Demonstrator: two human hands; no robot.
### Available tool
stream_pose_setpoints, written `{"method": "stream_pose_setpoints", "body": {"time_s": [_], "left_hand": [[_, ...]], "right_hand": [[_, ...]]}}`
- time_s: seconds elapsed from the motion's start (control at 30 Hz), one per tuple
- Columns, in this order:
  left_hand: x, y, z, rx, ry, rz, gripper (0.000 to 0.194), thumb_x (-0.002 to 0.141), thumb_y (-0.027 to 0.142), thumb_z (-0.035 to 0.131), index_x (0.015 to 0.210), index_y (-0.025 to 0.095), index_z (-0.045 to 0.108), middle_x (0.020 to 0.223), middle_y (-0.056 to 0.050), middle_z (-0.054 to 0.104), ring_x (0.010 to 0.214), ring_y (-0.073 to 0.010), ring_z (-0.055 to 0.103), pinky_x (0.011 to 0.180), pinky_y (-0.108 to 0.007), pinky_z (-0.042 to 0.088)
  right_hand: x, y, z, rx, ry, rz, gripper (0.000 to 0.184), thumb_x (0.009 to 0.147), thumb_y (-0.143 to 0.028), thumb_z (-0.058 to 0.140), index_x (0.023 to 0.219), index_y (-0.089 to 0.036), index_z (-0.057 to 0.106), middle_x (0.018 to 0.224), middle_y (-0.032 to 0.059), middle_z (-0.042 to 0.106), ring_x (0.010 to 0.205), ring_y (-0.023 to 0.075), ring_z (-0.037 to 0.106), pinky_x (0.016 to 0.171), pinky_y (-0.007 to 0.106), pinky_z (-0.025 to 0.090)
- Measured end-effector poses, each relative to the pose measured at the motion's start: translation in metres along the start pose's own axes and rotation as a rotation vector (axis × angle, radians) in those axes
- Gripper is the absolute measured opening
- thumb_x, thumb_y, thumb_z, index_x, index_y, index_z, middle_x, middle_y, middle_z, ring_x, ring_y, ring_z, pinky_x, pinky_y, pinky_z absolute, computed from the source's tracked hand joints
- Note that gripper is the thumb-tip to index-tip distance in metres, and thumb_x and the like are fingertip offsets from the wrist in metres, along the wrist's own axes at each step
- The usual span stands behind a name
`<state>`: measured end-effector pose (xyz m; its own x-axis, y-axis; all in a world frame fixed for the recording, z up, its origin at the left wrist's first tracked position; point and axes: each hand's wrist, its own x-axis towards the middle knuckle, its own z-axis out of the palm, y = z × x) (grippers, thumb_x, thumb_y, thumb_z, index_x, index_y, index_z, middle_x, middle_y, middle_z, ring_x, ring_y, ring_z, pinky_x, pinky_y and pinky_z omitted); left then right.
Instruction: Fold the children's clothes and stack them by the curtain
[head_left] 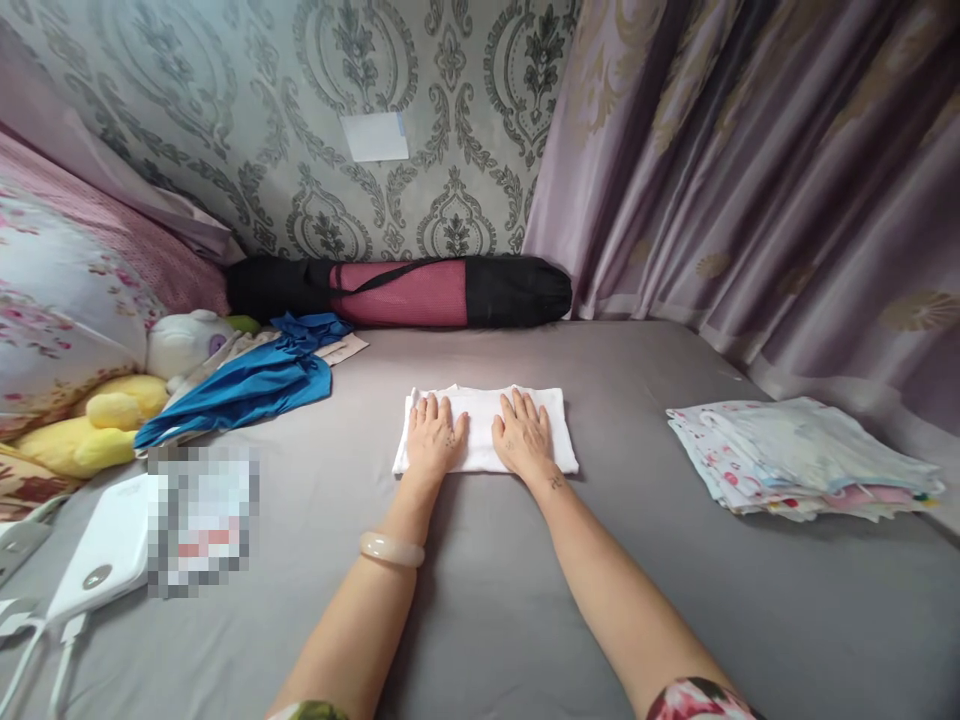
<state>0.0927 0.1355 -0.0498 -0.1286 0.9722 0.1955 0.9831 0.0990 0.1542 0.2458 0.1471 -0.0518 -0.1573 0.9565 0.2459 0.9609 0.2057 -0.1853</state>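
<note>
A white folded cloth (480, 440) lies flat in the middle of the grey sheet (487, 560), wider than it is deep. On its left part my left hand (435, 430) rests palm down, fingers stretched out and pointing away from me. My right hand (523, 435) lies the same way on the right part, its fingers slightly spread. Both hands press on the cloth's upper face without gripping it. A strip of the white fabric shows between them. Whether the cloth is a garment or a towel I cannot tell.
To the right sits a stack of folded printed cloths (802, 455). At left are a blue cloth (247, 385), a yellow plush toy (90, 425), a white power bank (109, 540) with cables and a blurred packet (210, 520). A black and pink long bag (401, 292) lies against the wall.
</note>
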Motion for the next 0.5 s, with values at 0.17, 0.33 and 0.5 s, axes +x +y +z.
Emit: {"method": "stream_pose_setpoints", "body": {"time_s": [0.17,0.33,0.5], "left_hand": [[-0.001,-0.006,-0.004,0.015,-0.021,-0.043,0.061,0.097,0.047,0.029,0.140,0.007,0.045,0.150,-0.020,0.039,0.141,-0.0319,0.033,0.115,-0.048,0.023],[0.002,-0.020,-0.003,-0.007,-0.030,-0.013,0.059,0.098,0.047,0.028,0.139,0.008,0.045,0.151,-0.019,0.038,0.143,-0.0305,0.028,0.113,-0.048,0.029],[0.007,-0.038,-0.001,-0.046,-0.059,0.068,0.054,0.098,0.044,0.029,0.137,0.010,0.047,0.151,-0.017,0.039,0.143,-0.0280,0.029,0.112,-0.045,0.032]], "right_hand": [[0.001,0.006,-0.002,-0.033,-0.009,0.152,0.061,0.097,-0.036,0.035,0.145,0.001,0.038,0.154,0.0214,0.031,0.142,0.0302,0.026,0.116,0.044,0.015],[0.001,0.018,-0.008,-0.049,-0.071,0.174,0.063,0.099,-0.041,0.030,0.146,0.000,0.035,0.155,0.0202,0.028,0.145,0.0297,0.021,0.116,0.046,0.013],[0.000,0.039,-0.014,-0.073,-0.099,0.145,0.059,0.100,-0.045,0.026,0.148,-0.012,0.038,0.157,0.0183,0.026,0.145,0.0305,0.020,0.114,0.048,0.017]]}}
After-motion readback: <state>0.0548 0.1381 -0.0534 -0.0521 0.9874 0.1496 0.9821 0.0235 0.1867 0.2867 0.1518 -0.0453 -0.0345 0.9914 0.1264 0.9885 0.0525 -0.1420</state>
